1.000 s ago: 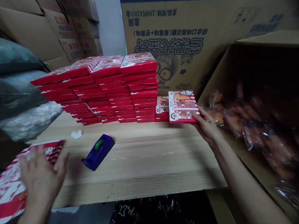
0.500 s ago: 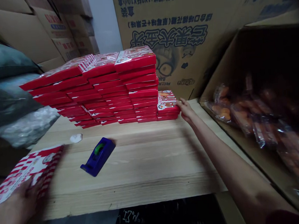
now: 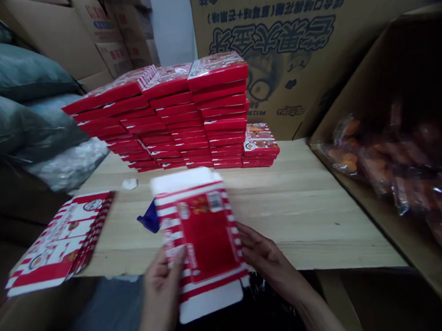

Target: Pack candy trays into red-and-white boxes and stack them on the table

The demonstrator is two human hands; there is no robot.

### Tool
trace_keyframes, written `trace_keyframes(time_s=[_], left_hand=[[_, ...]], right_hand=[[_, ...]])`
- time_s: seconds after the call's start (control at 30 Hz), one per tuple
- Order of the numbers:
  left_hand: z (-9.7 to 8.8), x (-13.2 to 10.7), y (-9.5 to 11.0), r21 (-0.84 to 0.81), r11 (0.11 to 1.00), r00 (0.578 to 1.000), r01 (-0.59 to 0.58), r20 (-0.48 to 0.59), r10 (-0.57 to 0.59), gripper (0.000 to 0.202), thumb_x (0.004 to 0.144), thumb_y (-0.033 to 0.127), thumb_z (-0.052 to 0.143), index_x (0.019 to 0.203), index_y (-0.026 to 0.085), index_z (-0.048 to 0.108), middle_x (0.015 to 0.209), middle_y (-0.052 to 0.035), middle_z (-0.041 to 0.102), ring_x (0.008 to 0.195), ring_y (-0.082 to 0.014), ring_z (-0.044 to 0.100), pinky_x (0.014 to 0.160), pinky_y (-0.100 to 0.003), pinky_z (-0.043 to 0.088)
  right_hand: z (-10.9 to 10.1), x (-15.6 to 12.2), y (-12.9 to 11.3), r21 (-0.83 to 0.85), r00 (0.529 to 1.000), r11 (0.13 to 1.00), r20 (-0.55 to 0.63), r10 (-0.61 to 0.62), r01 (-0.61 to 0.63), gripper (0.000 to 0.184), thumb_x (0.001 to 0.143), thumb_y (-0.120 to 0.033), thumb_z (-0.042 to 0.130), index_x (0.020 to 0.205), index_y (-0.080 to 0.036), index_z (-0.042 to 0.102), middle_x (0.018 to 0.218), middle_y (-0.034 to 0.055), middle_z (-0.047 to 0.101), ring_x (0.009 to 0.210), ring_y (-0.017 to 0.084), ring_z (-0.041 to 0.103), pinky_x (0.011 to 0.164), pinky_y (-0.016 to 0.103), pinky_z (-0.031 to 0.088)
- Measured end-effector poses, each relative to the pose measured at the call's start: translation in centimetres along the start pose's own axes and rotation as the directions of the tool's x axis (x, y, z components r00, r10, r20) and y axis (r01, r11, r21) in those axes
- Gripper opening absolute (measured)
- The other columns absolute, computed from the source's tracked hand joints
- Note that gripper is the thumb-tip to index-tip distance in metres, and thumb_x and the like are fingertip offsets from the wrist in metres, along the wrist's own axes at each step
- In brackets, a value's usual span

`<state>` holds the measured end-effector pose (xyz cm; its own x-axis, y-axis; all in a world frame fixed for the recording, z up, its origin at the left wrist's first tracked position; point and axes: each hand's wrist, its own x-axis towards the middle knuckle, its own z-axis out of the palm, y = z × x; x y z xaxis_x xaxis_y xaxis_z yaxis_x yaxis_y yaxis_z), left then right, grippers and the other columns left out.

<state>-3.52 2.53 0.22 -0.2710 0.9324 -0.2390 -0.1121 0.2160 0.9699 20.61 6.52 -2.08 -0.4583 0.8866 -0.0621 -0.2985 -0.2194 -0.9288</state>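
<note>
Cartons [image 3: 61, 240] lie piled flat at the left, where my left hand [image 3: 163, 284] was moments ago; it now grips a striped carton [image 3: 210, 241] by its left edge, thumb across the face. That carton is between my hands, end flaps open, partly hiding the blue tape dispenser [image 3: 149, 220]. My right hand [image 3: 269, 260], back from the far short stack [image 3: 261, 148], meets its right edge, so both work together; I can't tell whether those fingers pinch.

You're in a packing workshop or storeroom: your wooden table [image 3: 302, 205] bears stacked red-and-white snack boxes [image 3: 221, 105], with shipping cartons [image 3: 54, 41], sacks [image 3: 20, 68] and bagged snacks [image 3: 378, 168] around you.
</note>
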Motion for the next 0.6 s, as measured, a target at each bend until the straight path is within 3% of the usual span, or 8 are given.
trace_keyframes(time_s=[0.03, 0.1, 0.2, 0.27, 0.33, 0.43, 0.5, 0.6], left_hand=[[1.2, 0.1, -0.9, 0.064, 0.997, 0.999, -0.042, 0.020, 0.041, 0.054, 0.092, 0.051, 0.070, 0.137, 0.024, 0.057, 0.119, -0.0115, 0.076, 0.105, -0.0313, 0.075, 0.082, -0.046, 0.065], [2.6, 0.5, -1.7, 0.299, 0.905, 0.945, -0.302, -0.032, 0.325, 0.066, 0.092, 0.042, 0.072, 0.149, 0.027, 0.045, 0.146, -0.0135, 0.061, 0.128, -0.0308, 0.064, 0.102, -0.050, 0.057], [2.8, 1.4, -0.8, 0.592, 0.548, 0.761, -0.592, 0.185, 0.622, 0.064, 0.093, 0.030, 0.072, 0.150, 0.028, 0.044, 0.150, -0.0126, 0.055, 0.139, -0.0304, 0.052, 0.116, -0.053, 0.044], [2.6, 2.0, 0.0, 0.607, 0.426, 0.719, -0.671, 0.394, 0.572, 0.048, 0.096, 0.027, 0.068, 0.141, 0.027, 0.052, 0.138, -0.0116, 0.063, 0.132, -0.0299, 0.056, 0.112, -0.051, 0.046], [2.5, 2.5, 0.3, 0.598, 0.420, 0.725, -0.683, 0.485, 0.490, 0.043, 0.096, 0.026, 0.068, 0.136, 0.025, 0.054, 0.131, -0.0119, 0.065, 0.125, -0.0295, 0.059, 0.106, -0.049, 0.048], [2.4, 3.2, 0.1, 0.604, 0.476, 0.769, -0.639, 0.503, 0.394, 0.042, 0.091, 0.027, 0.073, 0.129, 0.021, 0.055, 0.125, -0.0125, 0.066, 0.116, -0.0291, 0.060, 0.099, -0.046, 0.049], [2.2, 3.6, 0.2, 0.600, 0.550, 0.796, -0.581, 0.558, 0.233, 0.025, 0.090, 0.028, 0.073, 0.111, 0.021, 0.060, 0.105, -0.0072, 0.069, 0.098, -0.0251, 0.064, 0.085, -0.038, 0.052], [1.6, 4.1, 1.4, 0.550, 0.675, 0.732, -0.492, 0.681, -0.020, 0.005, 0.094, 0.025, 0.065, 0.095, 0.021, 0.062, 0.087, -0.0010, 0.067, 0.080, -0.0192, 0.063, 0.071, -0.029, 0.049]], right_hand=[[0.3, -0.7, 0.6, 0.041, 0.999, 0.999, -0.031, 0.030, -0.029, 0.055, 0.098, -0.047, 0.066, 0.150, -0.037, 0.052, 0.141, 0.0071, 0.069, 0.125, 0.025, 0.068, 0.109, 0.050, 0.051], [0.2, -2.1, 1.7, 0.054, 0.990, 0.996, -0.117, 0.080, -0.075, 0.047, 0.099, -0.045, 0.065, 0.145, -0.035, 0.058, 0.135, 0.0078, 0.073, 0.120, 0.026, 0.071, 0.104, 0.050, 0.055], [-0.8, -3.8, 3.0, 0.011, 0.987, 0.993, -0.109, 0.120, -0.119, 0.044, 0.098, -0.043, 0.066, 0.142, -0.035, 0.063, 0.134, 0.0083, 0.074, 0.121, 0.027, 0.071, 0.103, 0.051, 0.056], [-1.2, -4.6, 3.6, -0.004, 0.987, 0.990, -0.073, 0.143, -0.144, 0.044, 0.099, -0.044, 0.065, 0.143, -0.039, 0.061, 0.137, 0.0071, 0.072, 0.123, 0.027, 0.070, 0.105, 0.052, 0.055], [-1.4, -5.0, 4.0, -0.042, 0.987, 0.989, -0.069, 0.142, -0.145, 0.043, 0.100, -0.045, 0.063, 0.143, -0.041, 0.061, 0.141, 0.0058, 0.069, 0.128, 0.027, 0.067, 0.108, 0.053, 0.053], [-1.4, -5.3, 4.8, -0.186, 0.991, 0.976, -0.095, 0.094, -0.110, 0.041, 0.100, -0.045, 0.062, 0.141, -0.040, 0.063, 0.153, 0.0051, 0.060, 0.144, 0.028, 0.052, 0.117, 0.056, 0.043], [-1.5, -5.5, 5.3, -0.235, 0.989, 0.965, -0.116, 0.087, -0.113, 0.039, 0.100, -0.045, 0.061, 0.139, -0.038, 0.065, 0.152, 0.0062, 0.060, 0.146, 0.028, 0.050, 0.119, 0.059, 0.039], [-1.8, -5.6, 5.5, -0.153, 0.979, 0.974, -0.139, 0.148, -0.169, 0.034, 0.099, -0.047, 0.063, 0.131, -0.037, 0.070, 0.134, 0.0077, 0.073, 0.128, 0.028, 0.066, 0.110, 0.060, 0.049]])
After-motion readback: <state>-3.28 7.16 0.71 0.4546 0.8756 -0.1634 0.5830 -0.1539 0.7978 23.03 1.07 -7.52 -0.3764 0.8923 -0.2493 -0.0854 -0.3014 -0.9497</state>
